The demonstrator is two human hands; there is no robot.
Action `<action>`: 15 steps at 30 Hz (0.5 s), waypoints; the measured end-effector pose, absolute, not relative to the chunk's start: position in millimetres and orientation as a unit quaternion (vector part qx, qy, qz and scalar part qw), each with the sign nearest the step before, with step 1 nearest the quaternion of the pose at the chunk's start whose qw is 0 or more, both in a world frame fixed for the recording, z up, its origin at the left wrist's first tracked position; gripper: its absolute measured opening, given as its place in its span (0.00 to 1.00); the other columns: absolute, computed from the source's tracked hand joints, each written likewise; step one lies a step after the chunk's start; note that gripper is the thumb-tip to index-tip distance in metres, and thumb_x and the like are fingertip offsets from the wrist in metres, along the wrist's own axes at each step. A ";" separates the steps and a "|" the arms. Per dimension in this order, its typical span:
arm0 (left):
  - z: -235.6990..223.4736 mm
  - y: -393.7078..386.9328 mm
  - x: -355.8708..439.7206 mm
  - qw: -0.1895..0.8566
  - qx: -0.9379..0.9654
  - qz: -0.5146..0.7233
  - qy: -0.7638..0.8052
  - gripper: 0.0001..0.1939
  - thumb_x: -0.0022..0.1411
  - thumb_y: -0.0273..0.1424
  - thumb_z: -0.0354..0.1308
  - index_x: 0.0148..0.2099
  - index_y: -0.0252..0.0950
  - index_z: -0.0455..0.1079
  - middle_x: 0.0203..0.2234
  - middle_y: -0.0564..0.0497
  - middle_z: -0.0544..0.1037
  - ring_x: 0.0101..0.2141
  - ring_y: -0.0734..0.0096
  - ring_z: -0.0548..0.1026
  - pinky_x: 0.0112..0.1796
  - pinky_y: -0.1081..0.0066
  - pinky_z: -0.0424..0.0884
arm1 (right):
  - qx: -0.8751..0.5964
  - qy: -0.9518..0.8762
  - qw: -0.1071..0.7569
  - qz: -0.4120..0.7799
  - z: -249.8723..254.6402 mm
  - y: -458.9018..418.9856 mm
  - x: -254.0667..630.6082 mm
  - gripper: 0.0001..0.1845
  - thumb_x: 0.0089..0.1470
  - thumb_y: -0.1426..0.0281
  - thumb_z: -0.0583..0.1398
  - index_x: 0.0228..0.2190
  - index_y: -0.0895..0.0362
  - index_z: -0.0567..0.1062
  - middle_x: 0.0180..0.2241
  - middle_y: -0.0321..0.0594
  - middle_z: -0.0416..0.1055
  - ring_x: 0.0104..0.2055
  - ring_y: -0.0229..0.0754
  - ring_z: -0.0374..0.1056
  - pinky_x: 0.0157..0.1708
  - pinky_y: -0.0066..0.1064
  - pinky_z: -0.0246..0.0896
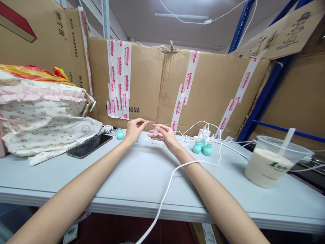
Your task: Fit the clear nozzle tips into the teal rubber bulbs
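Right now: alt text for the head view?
The right hand holds a small clear piece over a grey table; the left hand pinches beside it. Three teal bulbs with clear tips stand to the right, a phone and another teal bulb to the left, a cup of pale drink far right.

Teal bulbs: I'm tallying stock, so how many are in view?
5: one bulb left of the left hand, one bulb partly hidden behind it, three bulbs clustered right of the right hand; others may be hidden.
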State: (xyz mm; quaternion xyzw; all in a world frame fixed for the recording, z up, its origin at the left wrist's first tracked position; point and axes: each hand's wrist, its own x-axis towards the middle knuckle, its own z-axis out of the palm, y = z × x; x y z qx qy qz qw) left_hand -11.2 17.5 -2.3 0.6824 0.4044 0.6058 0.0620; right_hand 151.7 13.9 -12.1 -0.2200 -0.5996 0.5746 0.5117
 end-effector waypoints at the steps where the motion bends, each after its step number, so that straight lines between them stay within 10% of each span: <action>1: -2.4 17.5 -11.0 0.059 0.684 0.604 0.405 0.15 0.55 0.40 0.54 0.28 0.33 0.72 0.17 0.53 0.72 0.19 0.75 0.68 0.26 0.75 0.64 | -0.221 -0.603 0.511 0.571 -11.7 14.4 152.1 0.20 0.43 0.60 0.64 0.37 0.57 0.72 0.30 0.41 0.76 0.32 0.44 0.74 0.34 0.36 0.70; 15: 3.3 -12.9 3.2 -0.219 0.755 0.501 0.362 0.16 0.51 0.43 0.57 0.36 0.36 0.64 0.27 0.52 0.67 0.30 0.71 0.66 0.30 0.73 0.61 | -0.271 -0.523 0.595 0.547 -12.5 17.3 152.9 0.13 0.42 0.65 0.63 0.32 0.58 0.71 0.30 0.42 0.76 0.32 0.41 0.73 0.36 0.33 0.68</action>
